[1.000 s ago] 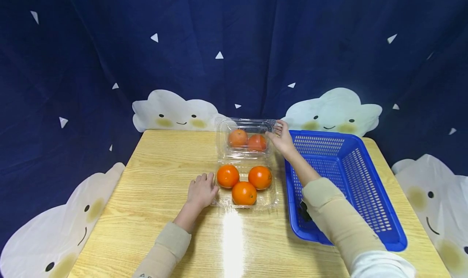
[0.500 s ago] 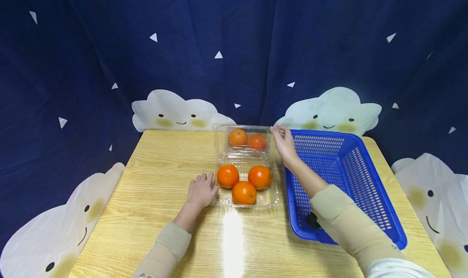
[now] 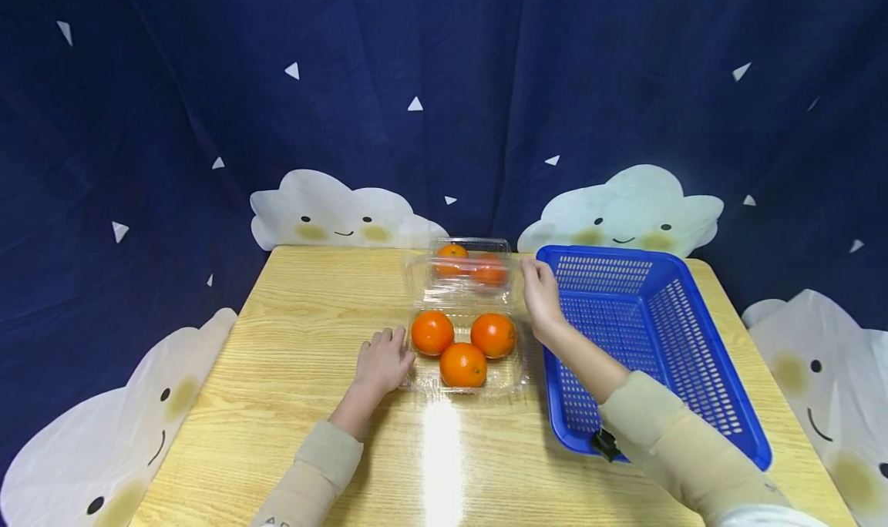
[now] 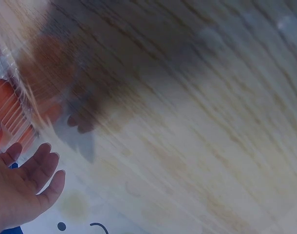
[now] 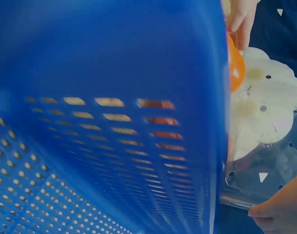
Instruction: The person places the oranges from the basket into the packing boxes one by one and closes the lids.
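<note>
A clear plastic clamshell container (image 3: pixel 516 384) sits mid-table with three oranges (image 3: pixel 463 366) in its base. Two more oranges (image 3: pixel 452 259) show at the back, seen through the raised, tilted lid (image 3: pixel 416 280). My right hand (image 3: pixel 541 290) pinches the lid's right edge; in the right wrist view, the thumb and fingers (image 5: pixel 268 214) are at the lid's corner. At the base's left side rests my left hand (image 3: pixel 383 360), palm down with relaxed fingers right at the rim. The left wrist view shows those fingers (image 4: pixel 39 168) loosely bent beside the plastic.
A blue perforated basket (image 3: pixel 724 373) stands right of the container, with my right forearm reaching across its near left side. A small black item (image 3: pixel 606 444) shows by that sleeve. Behind the wooden table (image 3: pixel 312 280) hangs a dark blue curtain (image 3: pixel 347 88) with clouds.
The right hand has moved down and toward me, bringing the lid's free edge forward over the back oranges. My left hand has stayed in place.
</note>
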`<state>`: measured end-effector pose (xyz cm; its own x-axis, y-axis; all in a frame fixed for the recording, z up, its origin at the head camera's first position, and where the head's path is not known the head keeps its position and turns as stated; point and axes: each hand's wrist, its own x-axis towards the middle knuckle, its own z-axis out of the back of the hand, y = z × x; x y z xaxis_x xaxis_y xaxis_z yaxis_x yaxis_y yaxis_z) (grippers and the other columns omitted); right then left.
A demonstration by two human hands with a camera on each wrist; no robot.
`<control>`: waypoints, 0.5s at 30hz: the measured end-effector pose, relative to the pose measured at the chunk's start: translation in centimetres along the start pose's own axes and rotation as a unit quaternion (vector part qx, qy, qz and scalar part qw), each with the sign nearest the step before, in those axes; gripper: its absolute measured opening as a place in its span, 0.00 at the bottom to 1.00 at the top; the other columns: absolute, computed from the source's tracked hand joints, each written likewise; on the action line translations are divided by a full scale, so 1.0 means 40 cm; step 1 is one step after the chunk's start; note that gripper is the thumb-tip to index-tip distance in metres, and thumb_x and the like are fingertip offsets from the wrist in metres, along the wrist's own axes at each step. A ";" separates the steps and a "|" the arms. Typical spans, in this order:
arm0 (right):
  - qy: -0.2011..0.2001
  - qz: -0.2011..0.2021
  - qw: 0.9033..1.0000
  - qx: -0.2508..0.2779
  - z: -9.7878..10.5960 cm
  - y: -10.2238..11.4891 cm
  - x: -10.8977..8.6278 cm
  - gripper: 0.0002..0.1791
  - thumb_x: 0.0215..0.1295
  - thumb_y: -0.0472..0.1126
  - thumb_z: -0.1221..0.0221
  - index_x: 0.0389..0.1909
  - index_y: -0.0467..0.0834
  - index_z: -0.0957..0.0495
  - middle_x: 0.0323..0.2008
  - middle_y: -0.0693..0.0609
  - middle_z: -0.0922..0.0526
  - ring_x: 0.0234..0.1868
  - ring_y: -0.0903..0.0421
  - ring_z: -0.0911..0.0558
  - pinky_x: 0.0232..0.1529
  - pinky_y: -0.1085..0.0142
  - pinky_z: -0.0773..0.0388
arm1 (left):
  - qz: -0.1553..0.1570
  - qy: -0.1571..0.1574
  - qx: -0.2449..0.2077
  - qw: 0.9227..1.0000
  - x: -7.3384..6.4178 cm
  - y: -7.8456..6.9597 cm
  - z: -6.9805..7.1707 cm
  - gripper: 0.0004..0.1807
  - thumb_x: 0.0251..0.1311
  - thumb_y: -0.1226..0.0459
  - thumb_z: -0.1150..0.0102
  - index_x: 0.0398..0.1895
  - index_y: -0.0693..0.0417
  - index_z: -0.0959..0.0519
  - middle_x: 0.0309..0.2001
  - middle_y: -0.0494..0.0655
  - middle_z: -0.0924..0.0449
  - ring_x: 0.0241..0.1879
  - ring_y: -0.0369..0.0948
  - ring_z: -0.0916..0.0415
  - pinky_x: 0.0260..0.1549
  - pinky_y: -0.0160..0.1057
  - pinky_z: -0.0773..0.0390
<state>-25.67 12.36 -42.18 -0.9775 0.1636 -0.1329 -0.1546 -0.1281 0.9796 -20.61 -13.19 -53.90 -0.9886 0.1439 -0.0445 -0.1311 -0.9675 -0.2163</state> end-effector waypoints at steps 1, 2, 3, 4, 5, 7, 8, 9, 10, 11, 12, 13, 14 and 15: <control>0.000 -0.003 1.000 0.001 0.001 -0.002 -0.005 0.26 0.70 0.49 0.61 0.59 0.34 0.40 0.59 0.40 0.37 0.60 0.48 0.38 0.63 0.57 0.46 | 0.000 0.000 -0.001 1.000 0.000 0.000 0.000 0.21 0.56 0.51 0.59 0.49 0.52 0.35 0.41 0.52 0.31 0.42 0.49 0.32 0.37 0.48 0.32; 0.001 -0.005 1.000 0.005 0.001 -0.004 -0.011 0.25 0.70 0.48 0.61 0.59 0.34 0.41 0.59 0.40 0.37 0.60 0.48 0.39 0.63 0.56 0.46 | 0.000 -0.001 -0.001 1.000 0.001 0.000 -0.001 0.21 0.56 0.51 0.59 0.49 0.52 0.35 0.41 0.52 0.31 0.42 0.49 0.32 0.36 0.48 0.32; 0.003 -0.009 1.000 0.007 0.002 -0.006 -0.016 0.25 0.70 0.48 0.62 0.59 0.34 0.41 0.60 0.40 0.38 0.61 0.48 0.39 0.63 0.56 0.47 | 0.000 -0.001 0.000 1.000 0.001 0.000 -0.002 0.20 0.56 0.51 0.59 0.48 0.52 0.35 0.40 0.52 0.31 0.41 0.49 0.32 0.36 0.48 0.32; 0.006 -0.013 1.000 0.008 0.003 -0.009 -0.021 0.26 0.70 0.49 0.62 0.60 0.35 0.42 0.60 0.40 0.39 0.61 0.48 0.40 0.63 0.56 0.47 | 0.000 -0.002 0.000 1.000 0.002 0.000 -0.002 0.20 0.56 0.51 0.59 0.48 0.52 0.35 0.40 0.51 0.31 0.41 0.49 0.32 0.36 0.48 0.32; 0.009 -0.018 1.000 0.007 0.004 -0.011 -0.027 0.26 0.70 0.49 0.62 0.61 0.35 0.43 0.62 0.41 0.40 0.63 0.48 0.41 0.64 0.56 0.48 | 0.000 -0.003 -0.001 1.000 0.002 0.000 -0.002 0.20 0.56 0.51 0.59 0.47 0.52 0.35 0.39 0.51 0.31 0.41 0.49 0.32 0.36 0.48 0.32; 0.017 -0.027 0.999 0.006 0.006 -0.016 -0.039 0.28 0.70 0.49 0.63 0.64 0.36 0.45 0.65 0.41 0.42 0.66 0.47 0.44 0.66 0.56 0.51 | -0.001 -0.003 -0.003 1.000 0.002 0.000 -0.003 0.19 0.56 0.51 0.59 0.46 0.52 0.35 0.39 0.51 0.32 0.41 0.49 0.32 0.35 0.47 0.32; 0.022 -0.032 0.999 0.006 0.008 -0.018 -0.046 0.28 0.70 0.49 0.64 0.66 0.37 0.47 0.66 0.42 0.44 0.67 0.47 0.46 0.66 0.56 0.53 | -0.001 -0.003 -0.003 1.000 0.002 0.000 -0.003 0.19 0.56 0.51 0.59 0.46 0.52 0.35 0.39 0.51 0.32 0.41 0.49 0.32 0.35 0.47 0.32; 0.029 -0.037 0.999 0.004 0.009 -0.021 -0.053 0.29 0.71 0.49 0.65 0.67 0.37 0.49 0.68 0.42 0.47 0.68 0.48 0.48 0.67 0.56 0.55 | -0.002 -0.003 -0.004 1.000 0.002 0.000 -0.003 0.19 0.56 0.51 0.59 0.46 0.52 0.35 0.39 0.51 0.32 0.41 0.49 0.32 0.35 0.47 0.32; 0.033 -0.040 0.999 0.002 0.011 -0.024 -0.061 0.30 0.71 0.49 0.66 0.68 0.37 0.51 0.68 0.42 0.49 0.69 0.47 0.50 0.67 0.55 0.56 | -0.002 -0.002 -0.005 1.000 0.001 0.000 -0.003 0.19 0.56 0.51 0.59 0.47 0.52 0.35 0.39 0.51 0.31 0.41 0.49 0.32 0.36 0.48 0.32; 0.039 -0.044 0.998 -0.001 0.012 -0.026 -0.069 0.30 0.71 0.49 0.66 0.69 0.37 0.53 0.69 0.43 0.51 0.70 0.48 0.52 0.67 0.56 0.58 | -0.003 -0.002 -0.005 1.000 0.001 0.000 -0.002 0.20 0.56 0.51 0.59 0.47 0.52 0.35 0.40 0.52 0.31 0.41 0.49 0.32 0.36 0.48 0.32; 0.044 -0.047 0.998 -0.004 0.013 -0.028 -0.077 0.31 0.71 0.49 0.67 0.69 0.37 0.55 0.70 0.43 0.52 0.70 0.47 0.53 0.67 0.55 0.59 | -0.003 -0.002 -0.004 1.000 0.001 0.000 -0.002 0.20 0.56 0.51 0.59 0.48 0.52 0.35 0.40 0.52 0.31 0.42 0.49 0.32 0.36 0.48 0.31; 0.049 -0.050 0.998 -0.008 0.014 -0.030 -0.086 0.31 0.71 0.49 0.67 0.69 0.38 0.56 0.70 0.43 0.53 0.70 0.47 0.54 0.67 0.55 0.60 | -0.003 -0.002 -0.005 1.000 0.000 0.000 -0.002 0.21 0.56 0.51 0.59 0.49 0.53 0.35 0.41 0.52 0.31 0.42 0.49 0.32 0.36 0.48 0.31; 0.053 -0.052 0.997 -0.011 0.014 -0.033 -0.094 0.31 0.71 0.49 0.68 0.70 0.38 0.57 0.70 0.43 0.54 0.70 0.47 0.55 0.67 0.54 0.60 | -0.003 -0.003 -0.005 1.000 0.000 0.000 -0.002 0.21 0.56 0.51 0.58 0.49 0.53 0.35 0.40 0.52 0.31 0.42 0.49 0.32 0.36 0.48 0.31; 0.056 -0.053 0.997 -0.013 0.014 -0.036 -0.100 0.31 0.71 0.49 0.68 0.70 0.38 0.56 0.70 0.43 0.54 0.70 0.47 0.55 0.67 0.54 0.60 | -0.003 -0.004 -0.006 1.000 -0.001 0.000 -0.001 0.21 0.56 0.51 0.58 0.49 0.53 0.35 0.40 0.52 0.31 0.42 0.49 0.32 0.36 0.48 0.31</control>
<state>-21.44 12.44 -42.96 -0.9650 0.0680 -0.2534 -0.2607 -0.1410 0.9551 -20.57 -13.20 -53.93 -0.9884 0.1473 -0.0365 -0.1352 -0.9640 -0.2290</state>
